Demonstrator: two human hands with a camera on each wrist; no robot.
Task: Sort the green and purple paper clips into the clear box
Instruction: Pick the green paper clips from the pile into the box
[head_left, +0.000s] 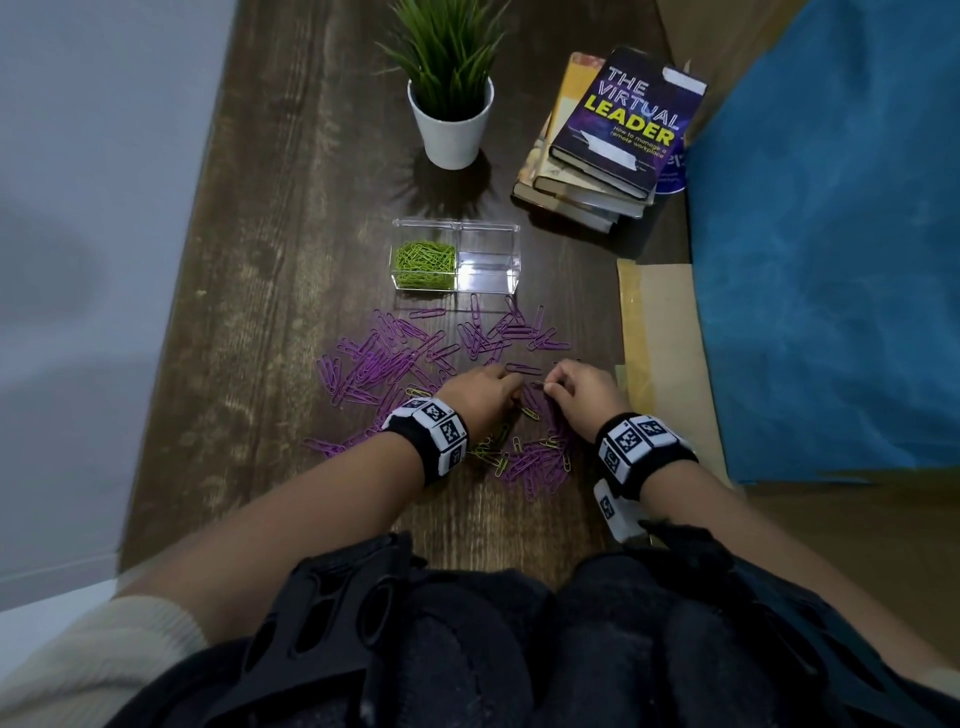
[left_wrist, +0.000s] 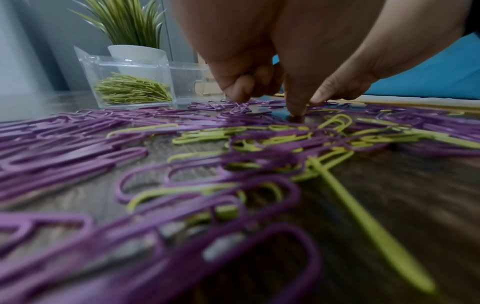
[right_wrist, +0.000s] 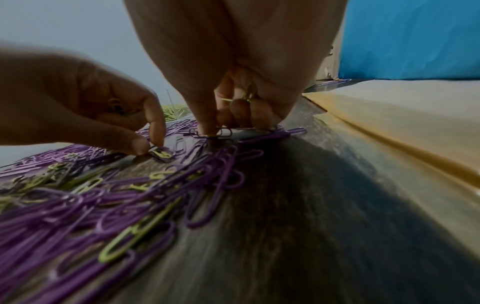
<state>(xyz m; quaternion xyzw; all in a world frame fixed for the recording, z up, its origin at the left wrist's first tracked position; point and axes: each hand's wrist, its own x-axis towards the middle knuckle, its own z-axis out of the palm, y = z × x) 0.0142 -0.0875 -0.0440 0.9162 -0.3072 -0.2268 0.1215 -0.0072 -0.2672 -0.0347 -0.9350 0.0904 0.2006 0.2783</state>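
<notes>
The clear box (head_left: 488, 260) stands behind the pile; its left compartment holds green paper clips (head_left: 425, 264) and its right compartment holds none. Purple paper clips (head_left: 374, 364) lie scattered over the dark wooden table (head_left: 291, 260), with a few green ones (head_left: 530, 413) mixed in near my wrists. My left hand (head_left: 511, 389) pinches a green clip (right_wrist: 160, 153) against the table between thumb and forefinger, with more clips tucked in its palm. My right hand (head_left: 551, 387) keeps green clips (right_wrist: 245, 98) in its curled fingers while its fingertips (right_wrist: 207, 129) touch a clip on the table.
A potted plant (head_left: 451, 119) stands behind the box. A stack of books (head_left: 608, 140) lies at the back right. Brown envelopes (head_left: 660, 353) run along the table's right edge beside a blue cloth (head_left: 831, 260). A wall closes off the left side.
</notes>
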